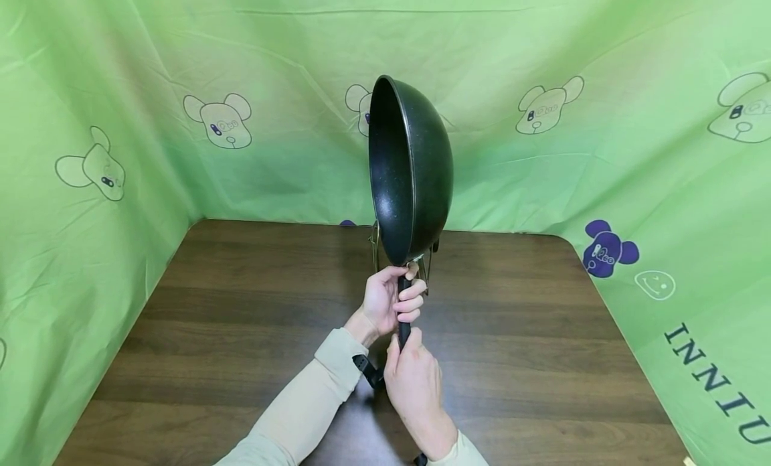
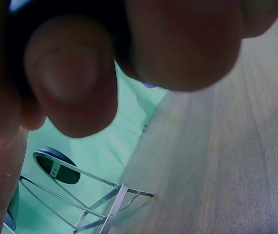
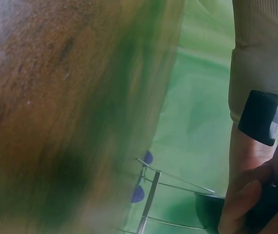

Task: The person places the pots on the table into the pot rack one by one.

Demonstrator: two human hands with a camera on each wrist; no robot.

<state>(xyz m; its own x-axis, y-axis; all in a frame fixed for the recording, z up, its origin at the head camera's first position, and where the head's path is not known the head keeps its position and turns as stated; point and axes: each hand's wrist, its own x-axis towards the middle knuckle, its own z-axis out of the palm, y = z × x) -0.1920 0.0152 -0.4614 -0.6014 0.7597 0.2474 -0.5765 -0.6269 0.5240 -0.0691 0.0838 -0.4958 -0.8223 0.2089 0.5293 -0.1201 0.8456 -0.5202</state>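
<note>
Two hands on one pan handle, as we log them from the head view: the left hand (image 1: pixel 388 300) curls its fingers round the upper part of the black handle (image 1: pixel 403 319), and the right hand (image 1: pixel 414 379) wraps the lower end just beneath it. The black pan (image 1: pixel 409 168) stands on edge above the brown wooden table (image 1: pixel 542 359), bowl side facing left, handle pointing down. Behind its lower rim we note a wire rack (image 1: pixel 425 268) standing on the table. Green printed cloth (image 1: pixel 120 118) lines the back and both sides.

Left wrist view: we record the curled fingers (image 2: pixel 70 83) very close and blurred, dark handle behind them, with the wire rack (image 2: pixel 95 200) and the table (image 2: pixel 226 161) beyond.

Right wrist view: we list the blurred table (image 3: pixel 41 97), the green cloth (image 3: pixel 197 107), the wire rack (image 3: pixel 153 190), the left forearm in a beige sleeve (image 3: pixel 260 58) with a black wrist mount (image 3: pixel 265 117), and fingers (image 3: pixel 241 200) closed on the dark handle at the lower right.
</note>
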